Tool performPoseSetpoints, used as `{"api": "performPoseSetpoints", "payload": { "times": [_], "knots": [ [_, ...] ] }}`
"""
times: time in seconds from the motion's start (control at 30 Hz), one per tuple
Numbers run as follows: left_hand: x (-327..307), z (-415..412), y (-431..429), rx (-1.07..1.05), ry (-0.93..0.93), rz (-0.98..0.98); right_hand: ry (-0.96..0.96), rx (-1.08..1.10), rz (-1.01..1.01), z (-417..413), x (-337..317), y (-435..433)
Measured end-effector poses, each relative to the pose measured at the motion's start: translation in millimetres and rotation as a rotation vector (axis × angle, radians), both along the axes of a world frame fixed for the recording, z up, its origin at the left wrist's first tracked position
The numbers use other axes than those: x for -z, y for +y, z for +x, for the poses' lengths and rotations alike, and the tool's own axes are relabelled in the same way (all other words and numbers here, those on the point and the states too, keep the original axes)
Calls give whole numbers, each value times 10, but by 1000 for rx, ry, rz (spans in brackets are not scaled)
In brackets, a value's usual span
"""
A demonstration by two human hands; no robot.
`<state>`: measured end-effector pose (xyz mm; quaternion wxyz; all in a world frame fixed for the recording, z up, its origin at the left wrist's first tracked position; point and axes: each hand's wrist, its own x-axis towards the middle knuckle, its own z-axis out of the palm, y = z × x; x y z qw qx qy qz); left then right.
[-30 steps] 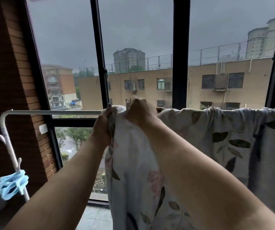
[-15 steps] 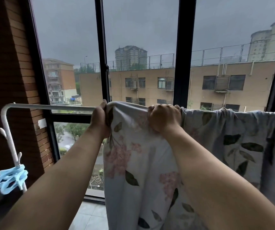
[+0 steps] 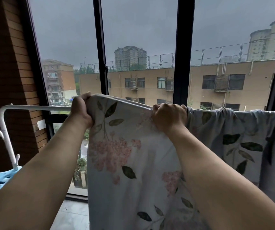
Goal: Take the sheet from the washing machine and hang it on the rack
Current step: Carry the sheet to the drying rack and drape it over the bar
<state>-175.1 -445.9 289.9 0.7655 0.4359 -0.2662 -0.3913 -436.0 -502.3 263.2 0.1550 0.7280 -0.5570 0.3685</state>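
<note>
**A:** Left hand, quick.
**B:** Left hand [image 3: 81, 110] is fisted, fingers [image 3: 85, 97] curled tight over the top left corner of the sheet [image 3: 133, 155].
**A:** Right?
**B:** Same. Right hand [image 3: 169, 118] is knuckles up, fingers [image 3: 166, 106] wrapped round a bunch of the top edge.
**A:** Sheet look?
**B:** Pale, with pink flower clusters and dark green leaves. The edge is taut between the fists, sloping down from the left fist to the right. Below the fists it hangs flat. Right of the right fist it's gathered in folds over the rack [image 3: 33, 107].
**A:** Rack?
**B:** White bar, bare to the left of the left fist, bending down at its far end (can't tell if the taut stretch touches it). Blue pegs [image 3: 2, 180] are clipped on the upright, well below and left of the left hand.
</note>
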Motion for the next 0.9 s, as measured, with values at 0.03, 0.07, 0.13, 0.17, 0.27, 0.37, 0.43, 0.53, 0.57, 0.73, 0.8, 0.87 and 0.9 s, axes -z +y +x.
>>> {"api": "performPoseSetpoints", "payload": {
  "times": [0.03, 0.07, 0.13, 0.17, 0.27, 0.37, 0.43, 0.53, 0.57, 0.73, 0.8, 0.87, 0.9],
  "knots": [
    [-5, 63, 3, -15, 0, 12, -2, 1, 5, 3, 0, -3],
    [-4, 110, 3, -31, -8, 23, 0, 1, 5, 6, -1, -3],
    [-13, 210, 1, -40, -24, 27, 8, 3, -4, 29, -1, -8],
    [-23, 240, 26, -31, -39, 24, 15, 4, -14, 40, -2, -12],
    [-52, 308, 111, 63, -103, 13, 26, 14, -34, 71, 14, -39],
    [-14, 336, 173, 169, -199, 11, 9, 30, -6, 96, 17, -52],
    [19, 319, 166, 189, -257, -10, -9, 47, 35, 123, -8, -59],
    [66, 225, 116, 233, -319, 10, -35, 86, 115, 218, -124, -2],
    [80, 205, 121, 256, -343, 15, -32, 89, 119, 303, -181, 32],
    [138, 177, 147, 316, -336, 69, -79, -301, 12, 1055, -357, 201],
    [134, 201, 160, 325, -307, 73, -33, -406, 108, 1332, -240, 218],
    [114, 247, 155, 303, -216, 91, 52, -340, 77, 1423, -46, 177],
    [96, 287, 149, 285, -164, 120, 60, -298, 31, 1411, 18, 142]
  ]
}}
